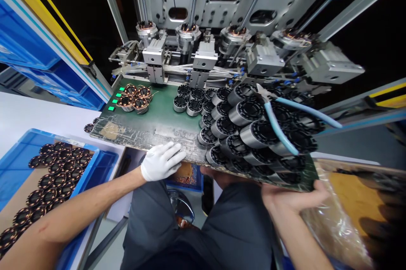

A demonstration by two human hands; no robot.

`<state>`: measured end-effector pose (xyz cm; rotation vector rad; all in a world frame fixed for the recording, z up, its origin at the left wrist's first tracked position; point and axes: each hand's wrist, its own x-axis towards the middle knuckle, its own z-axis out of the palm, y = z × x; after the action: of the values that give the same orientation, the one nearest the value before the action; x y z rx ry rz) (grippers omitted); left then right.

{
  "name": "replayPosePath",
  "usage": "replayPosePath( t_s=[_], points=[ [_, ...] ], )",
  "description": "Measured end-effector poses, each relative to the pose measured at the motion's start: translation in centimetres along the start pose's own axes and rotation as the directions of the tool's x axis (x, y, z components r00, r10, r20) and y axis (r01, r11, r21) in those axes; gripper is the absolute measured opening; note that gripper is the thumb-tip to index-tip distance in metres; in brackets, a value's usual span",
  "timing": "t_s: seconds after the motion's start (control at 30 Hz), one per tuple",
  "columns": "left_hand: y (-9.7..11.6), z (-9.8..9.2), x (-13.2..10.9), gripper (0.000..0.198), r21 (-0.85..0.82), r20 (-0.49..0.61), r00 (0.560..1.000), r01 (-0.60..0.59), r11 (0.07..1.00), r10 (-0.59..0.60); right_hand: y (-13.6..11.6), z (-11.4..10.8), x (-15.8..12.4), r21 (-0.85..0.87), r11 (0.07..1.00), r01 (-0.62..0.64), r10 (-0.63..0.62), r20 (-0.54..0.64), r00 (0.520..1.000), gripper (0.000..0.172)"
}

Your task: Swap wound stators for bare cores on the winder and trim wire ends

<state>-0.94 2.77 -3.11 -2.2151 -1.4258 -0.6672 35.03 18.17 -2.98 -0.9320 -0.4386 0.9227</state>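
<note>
My left hand (163, 161), in a white glove, lies flat with its fingers stretched out on the worn front edge of a green work board (165, 122). My bare right hand (293, 197) is at the board's front right edge, with its thumb showing by the corner; the other fingers are hidden. Above it, motor stators without wire (252, 111), grey with black inserts, stand in stacked rows. Cutting pliers with light blue handles (275, 124) lie on top of them. Several copper-wound stators (141, 105) stand at the board's left, with loose wire ends.
Behind the board is a winding machine (205, 56) with stators on its heads. To the left, a blue tray (106, 164) holds wound stators. Green buttons (111, 108) line the board's left edge. A box with a plastic liner (336, 215) stands at the right. A blue bin (198, 181) sits below.
</note>
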Motion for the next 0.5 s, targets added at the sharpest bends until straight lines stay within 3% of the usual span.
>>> replayPosePath(
  t_s=[0.5],
  points=[
    [-0.04,-0.04,0.16,0.035,-0.007,-0.010,1.000,0.001,1.000,-0.001,-0.08,0.01,-0.13,-0.007,1.000,0.018,-0.018,0.042,0.999,0.049]
  ],
)
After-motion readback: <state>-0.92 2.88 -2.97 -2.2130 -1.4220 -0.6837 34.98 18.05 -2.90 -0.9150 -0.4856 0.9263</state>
